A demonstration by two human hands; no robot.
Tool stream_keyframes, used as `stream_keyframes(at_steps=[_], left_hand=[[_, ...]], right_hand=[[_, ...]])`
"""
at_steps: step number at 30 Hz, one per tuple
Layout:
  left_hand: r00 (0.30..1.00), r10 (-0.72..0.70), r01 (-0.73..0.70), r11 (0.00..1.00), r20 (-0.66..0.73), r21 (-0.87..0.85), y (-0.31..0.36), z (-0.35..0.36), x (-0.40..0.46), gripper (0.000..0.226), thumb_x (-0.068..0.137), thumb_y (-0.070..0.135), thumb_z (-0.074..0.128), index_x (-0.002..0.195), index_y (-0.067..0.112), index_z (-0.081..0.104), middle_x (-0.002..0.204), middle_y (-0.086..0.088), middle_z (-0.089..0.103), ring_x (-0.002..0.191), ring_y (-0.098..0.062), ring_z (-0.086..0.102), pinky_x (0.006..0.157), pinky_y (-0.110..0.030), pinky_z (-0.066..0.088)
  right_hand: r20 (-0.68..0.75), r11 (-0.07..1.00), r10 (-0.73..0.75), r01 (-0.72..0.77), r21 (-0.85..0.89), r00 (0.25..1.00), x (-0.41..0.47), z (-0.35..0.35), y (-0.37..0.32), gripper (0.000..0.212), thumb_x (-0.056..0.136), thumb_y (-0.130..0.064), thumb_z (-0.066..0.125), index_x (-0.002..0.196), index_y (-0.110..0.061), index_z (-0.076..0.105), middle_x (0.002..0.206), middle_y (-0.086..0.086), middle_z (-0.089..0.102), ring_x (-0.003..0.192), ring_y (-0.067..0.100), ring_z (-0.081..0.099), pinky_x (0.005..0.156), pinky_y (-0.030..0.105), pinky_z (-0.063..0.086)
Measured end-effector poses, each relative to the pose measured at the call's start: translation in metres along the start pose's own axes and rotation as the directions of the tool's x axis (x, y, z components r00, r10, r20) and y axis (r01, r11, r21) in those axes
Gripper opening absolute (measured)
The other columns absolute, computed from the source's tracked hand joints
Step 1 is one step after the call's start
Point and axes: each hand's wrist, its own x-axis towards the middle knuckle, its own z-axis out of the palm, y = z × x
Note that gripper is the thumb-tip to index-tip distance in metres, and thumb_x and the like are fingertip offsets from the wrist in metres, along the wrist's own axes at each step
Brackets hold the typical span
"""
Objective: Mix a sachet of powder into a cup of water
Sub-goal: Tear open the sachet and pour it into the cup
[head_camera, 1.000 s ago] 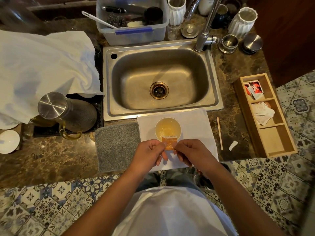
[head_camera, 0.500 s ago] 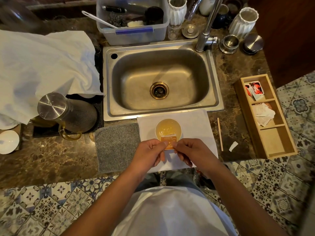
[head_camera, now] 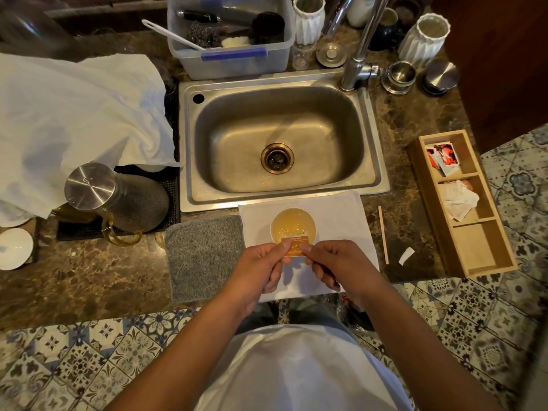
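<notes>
A white cup (head_camera: pixel 274 225) of yellowish liquid stands on a white napkin (head_camera: pixel 338 215) in front of the sink. An orange sachet (head_camera: pixel 295 244) is held over the cup's near rim, its top edge above the liquid. My left hand (head_camera: pixel 261 268) pinches its left side and my right hand (head_camera: pixel 335 264) pinches its right side. A thin wooden stir stick (head_camera: pixel 383 234) lies on the counter right of the napkin, with a small white torn scrap (head_camera: pixel 406 256) beside it.
A steel sink (head_camera: pixel 278 137) with a tap (head_camera: pixel 355 63) lies behind the cup. A grey cloth (head_camera: pixel 204 256) is left of the napkin, a steel-lidded jug (head_camera: pixel 118 200) further left. A wooden compartment tray (head_camera: pixel 462 203) with sachets sits at the right.
Both hands have carried the sachet slightly forward, so it now overlaps the cup's near rim. The cup and the rest have not moved.
</notes>
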Motion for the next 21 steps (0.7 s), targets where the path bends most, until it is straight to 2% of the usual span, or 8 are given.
stream_keyframes(at_steps=[4, 10, 16, 21], left_hand=[[0.999, -0.032, 0.032, 0.999, 0.006, -0.019, 0.002, 0.001, 0.0, 0.032, 0.097, 0.032, 0.065, 0.074, 0.009, 0.064, 0.04, -0.002, 0.037, 0.033, -0.013, 0.022, 0.039, -0.02, 0.019], [0.999, -0.045, 0.044, 0.998, -0.001, -0.05, 0.004, 0.003, -0.004, 0.03, 0.097, 0.028, 0.064, 0.078, 0.005, 0.062, 0.04, -0.002, 0.037, 0.032, -0.012, 0.021, 0.037, -0.019, 0.019], [1.0, -0.007, 0.008, 1.0, -0.025, 0.018, 0.004, 0.006, -0.008, 0.034, 0.096, 0.037, 0.065, 0.076, 0.01, 0.065, 0.045, -0.005, 0.045, 0.037, -0.014, 0.028, 0.04, -0.021, 0.022], [1.0, 0.011, -0.009, 0.998, -0.024, 0.063, 0.005, 0.008, -0.011, 0.03, 0.096, 0.032, 0.066, 0.074, 0.011, 0.067, 0.047, -0.001, 0.051, 0.039, -0.013, 0.033, 0.043, -0.023, 0.025]], right_hand=[[0.038, 0.99, 0.051, -0.056, 0.132, 0.998, -0.001, 0.0, 0.0, 0.036, 0.096, -0.038, 0.066, 0.073, -0.011, 0.074, 0.061, 0.012, 0.059, 0.046, 0.016, 0.044, 0.043, 0.023, 0.036], [0.077, 0.967, 0.113, -0.128, 0.222, 0.991, 0.0, 0.001, 0.002, 0.034, 0.095, -0.038, 0.067, 0.072, -0.013, 0.073, 0.058, 0.008, 0.057, 0.044, 0.014, 0.043, 0.041, 0.022, 0.034], [0.065, 0.963, 0.124, -0.136, 0.232, 0.99, 0.0, 0.0, 0.004, 0.035, 0.094, -0.039, 0.068, 0.073, -0.012, 0.073, 0.057, 0.007, 0.056, 0.042, 0.013, 0.042, 0.04, 0.021, 0.033], [0.043, 0.974, 0.127, -0.132, 0.183, 0.991, 0.001, 0.001, 0.004, 0.038, 0.097, -0.041, 0.065, 0.073, -0.012, 0.071, 0.059, 0.008, 0.057, 0.045, 0.015, 0.044, 0.044, 0.025, 0.035]])
